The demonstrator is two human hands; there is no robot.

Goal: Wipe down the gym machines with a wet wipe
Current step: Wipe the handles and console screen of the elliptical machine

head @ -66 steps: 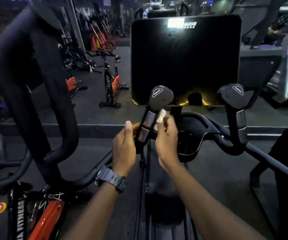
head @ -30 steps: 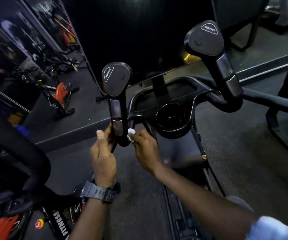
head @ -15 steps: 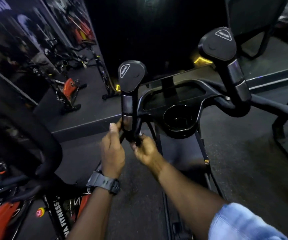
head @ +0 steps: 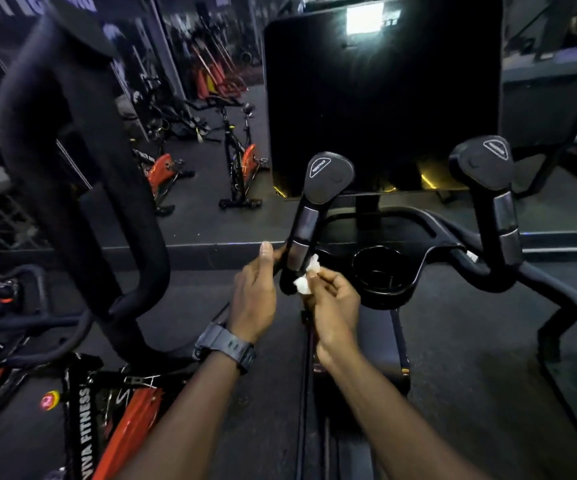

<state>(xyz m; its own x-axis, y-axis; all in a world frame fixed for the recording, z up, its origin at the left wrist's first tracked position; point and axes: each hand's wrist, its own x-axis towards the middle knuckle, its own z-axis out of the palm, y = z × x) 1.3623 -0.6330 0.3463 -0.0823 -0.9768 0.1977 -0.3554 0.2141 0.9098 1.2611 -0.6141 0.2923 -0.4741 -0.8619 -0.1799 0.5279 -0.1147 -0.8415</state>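
Note:
A black exercise machine stands in front of me with two upright handles. The left handle has a flat paddle top and a grey sensor band. My left hand, a watch on its wrist, curls round the lower left side of that handle. My right hand pinches a crumpled white wet wipe against the lower right side of the same handle. The right handle stands untouched. A large dark screen rises behind both handles.
A round cup holder sits in the console between the handles. A thick black handlebar of a neighbouring machine looms at left, above an orange and black bike frame. More spin bikes stand on the dark floor beyond.
The view has tilted up and levelled, bringing the screen back in. The white wipe, hidden half a second ago, shows again in my right hand at the handle's lower part. My left hand stays on the handle.

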